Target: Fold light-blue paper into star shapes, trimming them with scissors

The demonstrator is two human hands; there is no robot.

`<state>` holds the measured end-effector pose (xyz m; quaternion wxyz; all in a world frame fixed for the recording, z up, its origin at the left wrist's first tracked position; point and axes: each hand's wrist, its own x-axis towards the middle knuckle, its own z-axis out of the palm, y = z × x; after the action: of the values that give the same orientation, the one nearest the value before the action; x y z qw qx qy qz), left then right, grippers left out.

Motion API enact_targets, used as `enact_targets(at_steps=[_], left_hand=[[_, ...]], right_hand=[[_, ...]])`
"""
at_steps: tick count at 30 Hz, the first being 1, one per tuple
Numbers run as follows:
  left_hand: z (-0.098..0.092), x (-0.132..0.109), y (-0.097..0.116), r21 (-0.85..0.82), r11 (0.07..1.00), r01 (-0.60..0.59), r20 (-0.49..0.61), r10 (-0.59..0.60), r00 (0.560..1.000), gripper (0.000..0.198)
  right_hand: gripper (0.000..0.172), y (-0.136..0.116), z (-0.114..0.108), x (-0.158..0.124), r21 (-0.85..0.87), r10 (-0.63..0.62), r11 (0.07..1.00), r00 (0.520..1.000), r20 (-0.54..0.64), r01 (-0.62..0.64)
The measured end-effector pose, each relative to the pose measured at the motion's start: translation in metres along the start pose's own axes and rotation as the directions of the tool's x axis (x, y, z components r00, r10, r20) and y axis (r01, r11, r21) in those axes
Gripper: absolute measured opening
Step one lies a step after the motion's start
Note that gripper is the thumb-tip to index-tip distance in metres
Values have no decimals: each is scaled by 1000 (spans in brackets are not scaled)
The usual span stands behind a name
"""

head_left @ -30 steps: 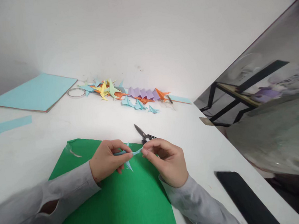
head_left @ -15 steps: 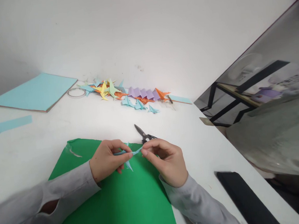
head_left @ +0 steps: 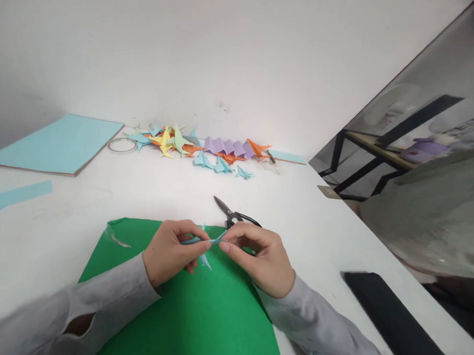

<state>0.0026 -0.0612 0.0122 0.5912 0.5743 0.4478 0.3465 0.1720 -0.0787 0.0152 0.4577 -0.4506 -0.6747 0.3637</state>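
A small folded light-blue paper piece (head_left: 205,261) is held over the green sheet (head_left: 199,322). My left hand (head_left: 175,250) pinches its body between thumb and forefinger, and a pointed part hangs below the fingers. On the other side, my right hand (head_left: 261,255) has thumb and forefinger closed on the thin right end of the same paper. The fingertips of both hands are close together. Just behind my right hand lie black scissors (head_left: 234,215), their handles partly hidden by it.
Against the wall lie folded paper cranes (head_left: 166,142) and a pleated purple strip (head_left: 228,147). A stack of blue paper (head_left: 56,145), a wire ring (head_left: 122,146) and a blue scrap (head_left: 12,198) are at the left. A black flat object (head_left: 389,313) lies at the right.
My right hand has shifted slightly left, its fingertips nearer to my left hand's along the paper. More of the scissors' handle shows. My left hand has hardly moved.
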Motion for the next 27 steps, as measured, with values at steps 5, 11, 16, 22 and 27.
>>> enact_targets(at_steps=[5,11,16,22,27], left_hand=[[0,0,1,16,1000,-13,6,13,1000,14],[1,-1,2,57,998,-23,21,22,1000,15],[0,1,-1,80,997,5,35,-8,999,18],[-1,2,-2,98,993,64,92,-73,993,19],[0,2,-1,110,992,65,88,-74,993,21]], right_hand=[[21,3,-2,0,52,26,998,999,20,-27],[12,2,1,-1,44,62,997,998,-21,-61],[6,0,3,-2,-13,-5,1000,1000,-17,4],[6,-1,3,-1,-73,-32,997,999,11,33],[16,-2,2,-1,-123,-119,984,991,63,126]])
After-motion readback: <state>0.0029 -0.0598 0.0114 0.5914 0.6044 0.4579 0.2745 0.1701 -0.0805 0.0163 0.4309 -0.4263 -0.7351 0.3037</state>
